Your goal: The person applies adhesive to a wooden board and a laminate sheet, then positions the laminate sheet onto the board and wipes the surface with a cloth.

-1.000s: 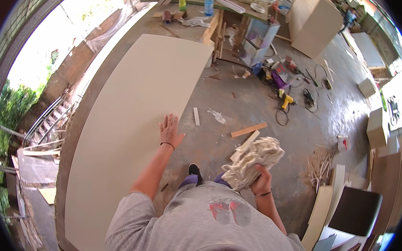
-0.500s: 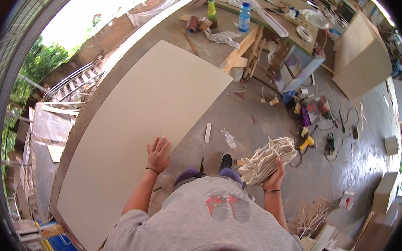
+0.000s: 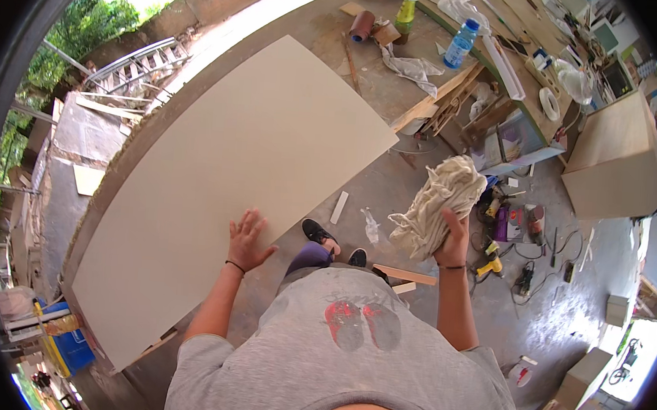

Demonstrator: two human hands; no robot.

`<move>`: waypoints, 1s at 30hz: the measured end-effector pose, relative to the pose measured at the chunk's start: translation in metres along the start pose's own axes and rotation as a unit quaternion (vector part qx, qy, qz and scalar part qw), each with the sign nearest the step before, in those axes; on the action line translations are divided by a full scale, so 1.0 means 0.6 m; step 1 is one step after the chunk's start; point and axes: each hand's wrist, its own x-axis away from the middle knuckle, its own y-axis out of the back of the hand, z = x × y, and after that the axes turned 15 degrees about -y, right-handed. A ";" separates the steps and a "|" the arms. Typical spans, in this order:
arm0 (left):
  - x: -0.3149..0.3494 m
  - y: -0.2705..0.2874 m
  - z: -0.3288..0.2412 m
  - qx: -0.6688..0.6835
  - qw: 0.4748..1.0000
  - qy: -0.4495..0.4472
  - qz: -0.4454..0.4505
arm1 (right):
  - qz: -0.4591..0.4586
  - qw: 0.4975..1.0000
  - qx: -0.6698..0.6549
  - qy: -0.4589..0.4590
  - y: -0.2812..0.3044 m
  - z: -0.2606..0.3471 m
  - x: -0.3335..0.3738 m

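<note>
A large pale panel (image 3: 250, 131) lies flat in front of me and to my left. My left hand (image 3: 248, 239) rests on it near its right edge, palm down with the fingers spread. In my right hand (image 3: 454, 243) is a crumpled bundle of off-white cloth (image 3: 444, 205), held up over the floor right of the panel. My thumb lies across the cloth; the other fingers are hidden behind it.
A blue-capped bottle (image 3: 461, 44), a yellow-green bottle (image 3: 406, 16) and a plastic bag (image 3: 408, 70) sit beyond the panel. Right of me, a yellow power tool (image 3: 490, 260) and cables lie on the floor. A wooden strip (image 3: 406, 274) lies near my feet. A wooden box (image 3: 614, 156) stands farther right.
My right hand has lifted the cloth bundle forward and higher. My left hand stays on the panel, its thumb now spread wider. The view has turned, and both my shoes now show.
</note>
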 end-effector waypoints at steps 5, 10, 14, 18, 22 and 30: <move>-0.069 -0.054 0.165 -0.063 0.973 0.153 -0.162 | 0.036 0.686 0.660 0.305 -0.218 0.052 -0.115; -0.045 0.004 0.293 -0.138 0.888 0.422 -0.123 | 0.224 0.430 0.824 0.293 -0.237 -0.095 -0.280; -0.043 0.022 0.302 -0.106 0.881 0.444 -0.127 | 0.278 0.377 0.848 0.248 -0.223 -0.091 -0.312; -0.055 0.030 0.296 -0.088 0.886 0.439 -0.123 | 0.308 0.350 0.856 0.223 -0.242 -0.082 -0.362; -0.047 0.032 0.293 -0.086 0.884 0.438 -0.141 | 0.331 0.346 0.846 0.234 -0.280 -0.093 -0.430; -0.051 0.037 0.293 -0.068 0.882 0.445 -0.142 | 0.340 0.363 0.807 0.319 -0.399 -0.129 -0.660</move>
